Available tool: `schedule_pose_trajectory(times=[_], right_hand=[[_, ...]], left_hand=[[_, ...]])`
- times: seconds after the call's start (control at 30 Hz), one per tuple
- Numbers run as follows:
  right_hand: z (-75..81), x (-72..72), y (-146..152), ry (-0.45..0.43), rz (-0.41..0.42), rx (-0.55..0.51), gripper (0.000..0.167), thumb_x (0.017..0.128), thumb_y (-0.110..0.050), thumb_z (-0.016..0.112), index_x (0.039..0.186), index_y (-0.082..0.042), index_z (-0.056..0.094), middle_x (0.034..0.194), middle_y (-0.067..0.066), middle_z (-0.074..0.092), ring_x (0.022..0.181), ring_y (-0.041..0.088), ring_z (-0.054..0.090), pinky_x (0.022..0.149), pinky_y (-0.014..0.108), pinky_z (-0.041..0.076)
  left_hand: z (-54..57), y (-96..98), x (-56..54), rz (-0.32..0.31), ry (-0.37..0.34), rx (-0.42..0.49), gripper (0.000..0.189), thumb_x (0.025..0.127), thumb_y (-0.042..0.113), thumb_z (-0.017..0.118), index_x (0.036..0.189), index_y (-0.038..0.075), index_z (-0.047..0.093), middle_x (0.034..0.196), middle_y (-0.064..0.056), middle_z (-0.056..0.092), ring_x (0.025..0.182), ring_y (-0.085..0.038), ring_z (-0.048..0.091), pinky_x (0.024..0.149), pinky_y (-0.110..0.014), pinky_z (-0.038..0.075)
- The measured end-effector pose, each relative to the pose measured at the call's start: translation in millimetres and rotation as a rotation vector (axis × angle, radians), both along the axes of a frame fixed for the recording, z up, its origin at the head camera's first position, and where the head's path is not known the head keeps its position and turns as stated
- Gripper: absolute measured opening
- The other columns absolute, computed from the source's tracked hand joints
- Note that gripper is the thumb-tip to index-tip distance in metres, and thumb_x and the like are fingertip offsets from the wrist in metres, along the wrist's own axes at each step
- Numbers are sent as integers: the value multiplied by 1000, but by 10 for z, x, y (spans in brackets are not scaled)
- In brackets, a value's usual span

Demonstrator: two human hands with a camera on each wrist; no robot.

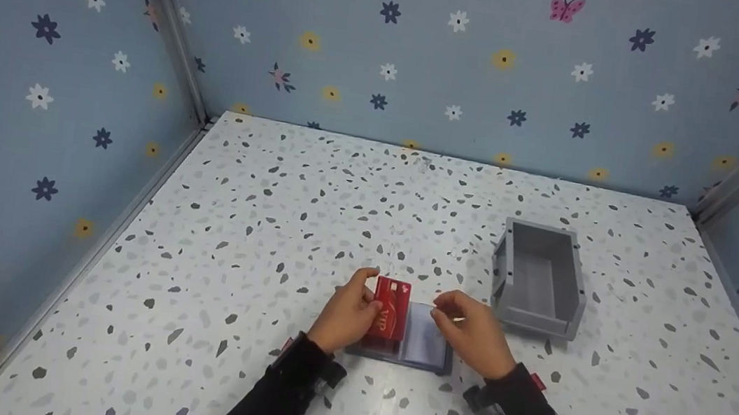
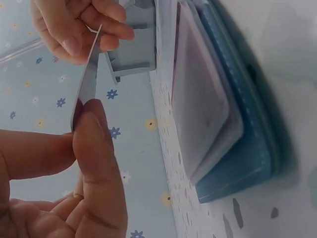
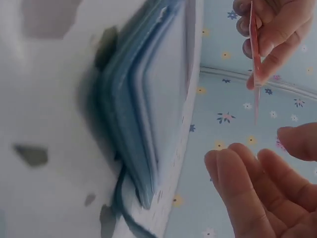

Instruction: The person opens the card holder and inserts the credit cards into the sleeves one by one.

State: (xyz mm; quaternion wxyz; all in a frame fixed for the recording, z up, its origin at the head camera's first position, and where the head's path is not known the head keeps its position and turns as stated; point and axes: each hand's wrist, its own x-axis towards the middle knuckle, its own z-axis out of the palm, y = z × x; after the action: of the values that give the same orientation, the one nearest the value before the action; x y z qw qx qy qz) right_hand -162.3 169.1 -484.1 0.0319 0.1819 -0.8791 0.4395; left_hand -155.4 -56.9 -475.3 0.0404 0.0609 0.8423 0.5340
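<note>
My left hand [image 1: 348, 314] pinches a red card [image 1: 392, 309] marked VIP between thumb and forefinger. The card is held up over the left half of a blue card holder [image 1: 447, 368], which lies spread on the table with clear plastic sleeves [image 2: 198, 99] inside. On the other side, my right hand [image 1: 475, 333] hovers by the holder's right half with nothing in it. Its loosely bent fingers [image 3: 233, 173] and thumb stand apart in the right wrist view, just short of the card's edge. The sleeve beneath the card is partly hidden.
A grey plastic bin [image 1: 532, 319] stands on the speckled table [image 1: 255, 222], to the right of and beyond my right hand. Flower-patterned walls [image 1: 417, 51] close off the back and both sides. A dark cord [image 3: 121, 198] trails by the holder.
</note>
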Motion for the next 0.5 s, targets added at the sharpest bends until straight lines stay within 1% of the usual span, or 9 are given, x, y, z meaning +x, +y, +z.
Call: schedule_pose_trajectory(times=[0.07,0.13,0.2,0.27,0.3,0.33,0.37,0.43,0.5], right_hand=[[0,31,32,52,29,109,23,87,-11,71,107,0,68,104,11,72,96,26,70,82,36,59],[-4,60,60,86,61,231,34,85,-15,74,115,-1,67,115,14,70,106,30,68,89,42,57],[-5,86,90,90,90,353,46,83,-21,76,123,-2,64,126,15,66,116,32,64,98,47,53],[-6,108,116,75,121,447,55,81,-26,78,128,-3,62,135,16,60,124,33,58,104,50,47],[-7,119,128,65,133,483,59,80,-27,79,130,-3,61,139,16,58,128,34,55,106,51,45],[-10,129,140,52,144,511,61,79,-28,79,131,-3,60,141,17,55,130,35,53,107,52,44],[-15,137,154,33,150,531,63,79,-29,79,132,-2,59,143,17,54,131,35,52,108,52,43],[-30,146,175,10,157,554,63,79,-28,79,132,-2,59,144,17,53,131,35,52,107,51,44],[-50,151,196,-5,158,571,62,80,-29,78,132,-2,59,145,16,52,129,35,54,105,49,46]], left_hand=[[-31,5,-6,-8,-1,-20,54,91,1,56,143,1,41,83,-5,60,72,-13,54,115,-56,31],[-59,22,-14,-18,10,-42,54,90,1,56,142,-2,41,83,-5,61,73,-14,55,120,-61,11],[-82,46,-23,-27,8,-64,52,90,0,55,140,-3,42,84,-5,62,73,-13,56,117,-57,28],[-102,71,-32,-34,-1,-81,50,89,0,56,138,-3,44,84,-5,64,72,-13,57,103,-49,46],[-108,83,-35,-36,-4,-90,49,89,0,56,137,-3,45,84,-6,64,72,-13,56,92,-44,52],[-114,94,-40,-36,-14,-97,49,89,0,57,136,-3,45,84,-5,64,72,-12,56,80,-37,53],[-118,104,-42,-37,-19,-105,49,89,0,57,136,-3,45,84,-6,64,71,-12,56,69,-32,51],[-123,121,-46,-38,-20,-125,48,88,0,59,134,-3,46,83,-6,65,71,-12,56,67,-28,49],[-123,134,-49,-37,-24,-146,48,88,1,60,133,-3,47,82,-6,64,70,-13,56,66,-27,49]])
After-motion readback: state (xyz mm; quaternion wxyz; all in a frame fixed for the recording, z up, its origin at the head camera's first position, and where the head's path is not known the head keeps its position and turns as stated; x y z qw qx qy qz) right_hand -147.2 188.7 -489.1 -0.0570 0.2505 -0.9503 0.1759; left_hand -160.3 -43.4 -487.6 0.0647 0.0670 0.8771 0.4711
